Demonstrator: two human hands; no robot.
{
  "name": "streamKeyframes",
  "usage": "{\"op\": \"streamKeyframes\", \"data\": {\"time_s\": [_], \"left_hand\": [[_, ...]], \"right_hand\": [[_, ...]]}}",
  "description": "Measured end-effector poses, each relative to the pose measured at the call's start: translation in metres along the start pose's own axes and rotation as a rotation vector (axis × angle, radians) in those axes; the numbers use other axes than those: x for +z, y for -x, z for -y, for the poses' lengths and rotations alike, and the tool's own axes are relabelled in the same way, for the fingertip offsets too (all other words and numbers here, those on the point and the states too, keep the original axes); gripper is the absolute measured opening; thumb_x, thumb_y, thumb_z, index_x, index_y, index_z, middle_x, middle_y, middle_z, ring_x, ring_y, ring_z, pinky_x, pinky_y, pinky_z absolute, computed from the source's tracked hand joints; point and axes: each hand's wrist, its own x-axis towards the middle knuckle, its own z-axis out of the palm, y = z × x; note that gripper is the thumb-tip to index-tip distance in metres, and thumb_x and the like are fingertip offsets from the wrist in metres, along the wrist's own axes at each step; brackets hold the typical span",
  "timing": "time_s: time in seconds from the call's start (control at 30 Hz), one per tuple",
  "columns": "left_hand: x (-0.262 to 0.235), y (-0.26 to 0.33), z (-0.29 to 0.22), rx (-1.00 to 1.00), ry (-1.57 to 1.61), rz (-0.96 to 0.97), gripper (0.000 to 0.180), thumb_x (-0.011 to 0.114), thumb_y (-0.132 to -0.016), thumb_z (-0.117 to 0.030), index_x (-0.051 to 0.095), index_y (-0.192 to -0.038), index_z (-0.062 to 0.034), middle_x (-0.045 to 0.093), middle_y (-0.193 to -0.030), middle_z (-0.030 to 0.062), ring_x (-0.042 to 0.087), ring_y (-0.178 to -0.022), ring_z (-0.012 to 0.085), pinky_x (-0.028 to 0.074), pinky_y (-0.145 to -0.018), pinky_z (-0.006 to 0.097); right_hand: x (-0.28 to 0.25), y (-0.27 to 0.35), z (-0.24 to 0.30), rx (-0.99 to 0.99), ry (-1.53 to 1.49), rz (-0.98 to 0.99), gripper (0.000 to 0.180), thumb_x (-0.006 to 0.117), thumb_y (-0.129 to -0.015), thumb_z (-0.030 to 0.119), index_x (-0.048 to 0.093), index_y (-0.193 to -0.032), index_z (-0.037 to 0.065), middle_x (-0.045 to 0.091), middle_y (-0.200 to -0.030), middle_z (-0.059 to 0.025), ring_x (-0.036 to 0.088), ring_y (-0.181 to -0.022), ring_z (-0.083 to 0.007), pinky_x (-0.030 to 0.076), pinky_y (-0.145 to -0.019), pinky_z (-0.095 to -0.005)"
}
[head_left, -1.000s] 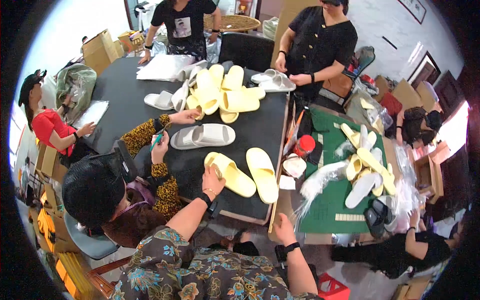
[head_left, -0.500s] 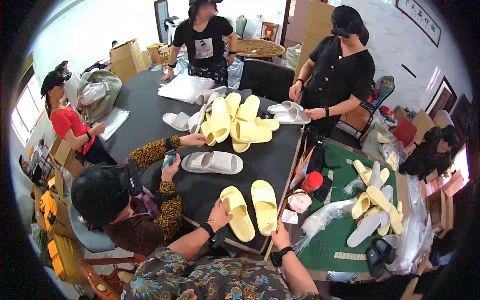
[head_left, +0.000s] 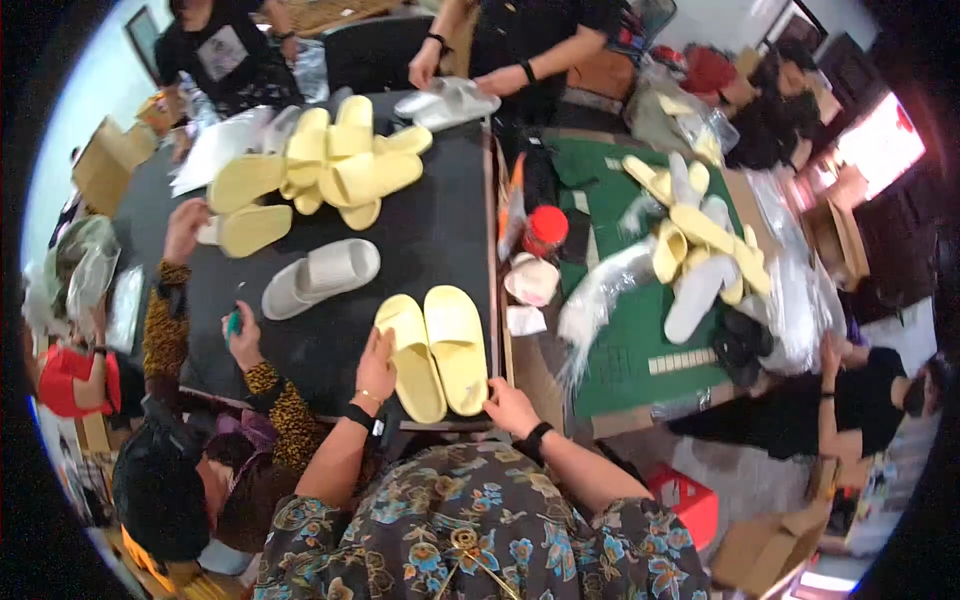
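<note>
Two yellow slippers lie side by side at the near edge of the black table, toes pointing away from me. My left hand (head_left: 377,366) grips the outer side of the left yellow slipper (head_left: 422,384) by its strap. At the heel of the right yellow slipper (head_left: 461,370), my right hand (head_left: 511,408) pinches the outer edge. A pair of grey slippers (head_left: 322,278) rests farther left. Beyond them is a heap of yellow slippers (head_left: 340,165). A co-worker's hand (head_left: 184,230) is beside two yellow slippers left of the heap; their other hand holds a small teal-handled tool (head_left: 234,322).
A green mat (head_left: 620,375) at right bears yellow and grey slippers and clear plastic bags (head_left: 612,305). A red-lidded jar (head_left: 545,229) stands by the table's right edge. Across the table, another person handles grey slippers (head_left: 450,103). A red stool (head_left: 685,505) is at lower right.
The two yellow slippers before me have come together, nearly touching. The co-worker at left has shifted yellow slippers leftward off the heap. My view has turned and tilted down.
</note>
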Motion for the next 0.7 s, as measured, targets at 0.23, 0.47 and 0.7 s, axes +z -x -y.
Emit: {"op": "streamKeyframes", "data": {"time_s": [0.23, 0.47, 0.7], "left_hand": [[-0.003, 0.001, -0.007, -0.089, 0.108, 0.079, 0.062, 0.053, -0.078, 0.004, 0.038, -0.137, -0.0088, 0.031, -0.143, 0.0182, 0.037, -0.127, 0.0356, 0.039, -0.099, 0.037], [0.003, 0.016, -0.005, -0.074, 0.197, 0.031, 0.069, 0.066, -0.075, -0.008, 0.035, -0.136, -0.0057, 0.036, -0.137, 0.0184, 0.043, -0.121, 0.0346, 0.04, -0.098, 0.039], [0.003, 0.04, 0.019, -0.032, 0.191, -0.096, 0.064, 0.068, -0.072, -0.009, 0.042, -0.129, -0.0004, 0.05, -0.121, 0.0173, 0.05, -0.11, 0.0315, 0.041, -0.095, 0.038]], "right_hand": [[-0.006, 0.016, -0.033, 0.24, -0.182, -0.252, 0.031, 0.06, -0.079, 0.018, 0.059, -0.107, 0.006, 0.066, -0.081, -0.015, 0.064, -0.076, -0.0305, 0.05, -0.067, -0.0368], [-0.044, 0.008, -0.151, 0.359, 0.061, -0.716, 0.02, 0.062, -0.076, 0.018, 0.065, -0.09, 0.003, 0.066, -0.081, -0.0161, 0.065, -0.077, -0.03, 0.051, -0.071, -0.0366], [-0.068, -0.05, -0.16, 0.525, 0.186, -0.578, 0.03, 0.061, -0.076, 0.028, 0.065, -0.089, 0.002, 0.065, -0.09, -0.0211, 0.06, -0.089, -0.0393, 0.047, -0.078, -0.0453]]}}
